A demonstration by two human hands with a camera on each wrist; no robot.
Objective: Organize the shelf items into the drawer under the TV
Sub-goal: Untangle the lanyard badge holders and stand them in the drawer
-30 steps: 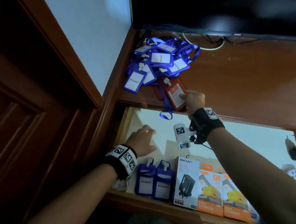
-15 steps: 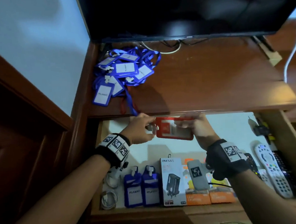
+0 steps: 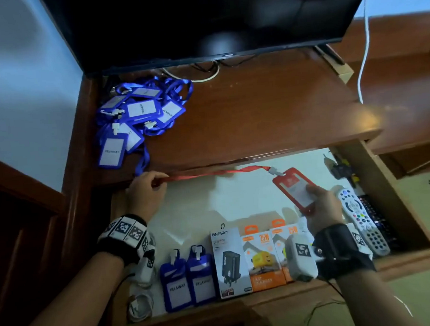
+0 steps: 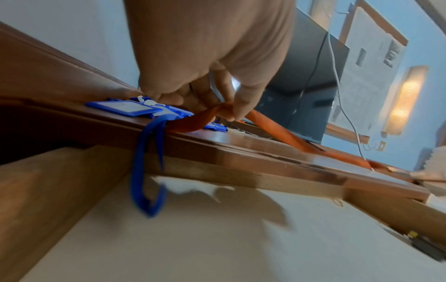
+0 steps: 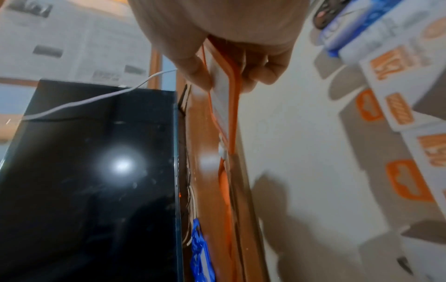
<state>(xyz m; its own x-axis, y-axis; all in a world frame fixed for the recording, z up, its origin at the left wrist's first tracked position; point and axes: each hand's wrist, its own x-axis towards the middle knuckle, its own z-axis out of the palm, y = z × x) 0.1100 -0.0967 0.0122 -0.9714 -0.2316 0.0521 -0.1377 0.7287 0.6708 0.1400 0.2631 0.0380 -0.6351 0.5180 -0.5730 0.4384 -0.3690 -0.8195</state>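
Note:
My right hand (image 3: 319, 199) pinches a red badge holder (image 3: 294, 191) above the right part of the open drawer (image 3: 236, 201); the right wrist view shows thumb and fingers clamped on the badge holder (image 5: 224, 80). Its red lanyard (image 3: 217, 173) stretches taut leftward along the shelf's front edge to my left hand (image 3: 148, 188), which pinches the lanyard (image 4: 222, 110) between thumb and fingers. A pile of blue badge holders (image 3: 136, 114) with blue lanyards lies on the shelf (image 3: 256, 110) at the left, under the TV (image 3: 201, 21).
In the drawer's front row stand two blue badge holders (image 3: 187, 279), a white charger box (image 3: 230, 261) and orange charger boxes (image 3: 261, 260). Remote controls (image 3: 361, 222) lie at the right, coiled white cables (image 3: 140, 304) at the front left. A blue lanyard loop (image 4: 147, 171) hangs over the shelf edge.
The red badge holder came off the shelf. My hands then moved apart, the right carrying the holder to the right, the left sliding along the lanyard to the left, pulling it straight.

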